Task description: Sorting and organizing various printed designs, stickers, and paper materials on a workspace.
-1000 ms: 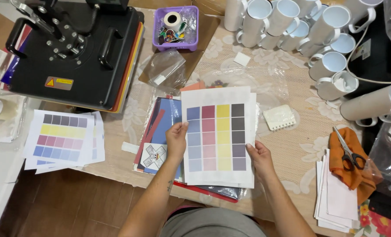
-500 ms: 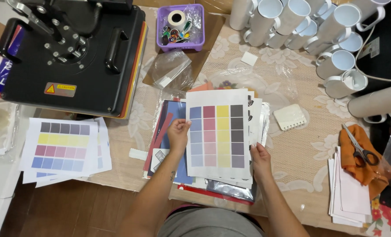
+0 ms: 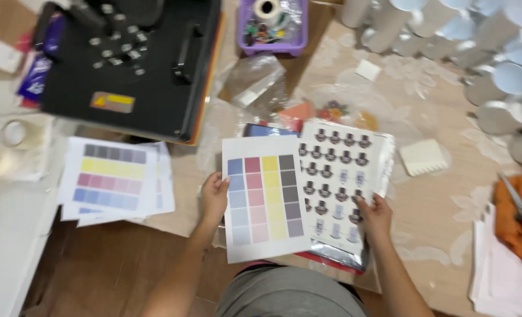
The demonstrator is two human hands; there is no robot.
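- Far left: tape roll (image 3: pixel 13 132) lies on clear plastic at the counter (image 3: pixel 425 235) edge; blurred.
- Top left: black heat press (image 3: pixel 132 64), yellow label on its front, sits on the counter w/ coloured sheets stacked under it.
- Below the press: loose stack of colour-bar prints (image 3: pixel 113 176), grey, yellow, pink & blue stripes, flat on the counter.
- Centre: left hand (image 3: pixel 214 196) grips the left edge of the colour chart (image 3: pixel 264 196), a white sheet w/ blue, pink, yellow & grey columns; thumb on top, fingers under. Forearm comes up from bottom of view.
- Top centre: purple tray (image 3: pixel 273 41) holds a white tape roll & small mixed bits, too blurred to tell apart.
- Just right of the chart, partly under it: sheet of small dark figures (image 3: pixel 340 176), on a silvery pouch & more sheets.
- Right hand (image 3: pixel 373 214) pinches that sheet's lower right part, thumb on top.
- Right of it: small cream ridged pad (image 3: pixel 423 157) on the counter.
- Top right: cluster of white mugs (image 3: pixel 495 76), mouths up or tipped, blurred.
- Far right: scissors (image 3: pixel 519 202) on an orange cloth (image 3: pixel 516 229), white papers (image 3: pixel 501 276) beneath.
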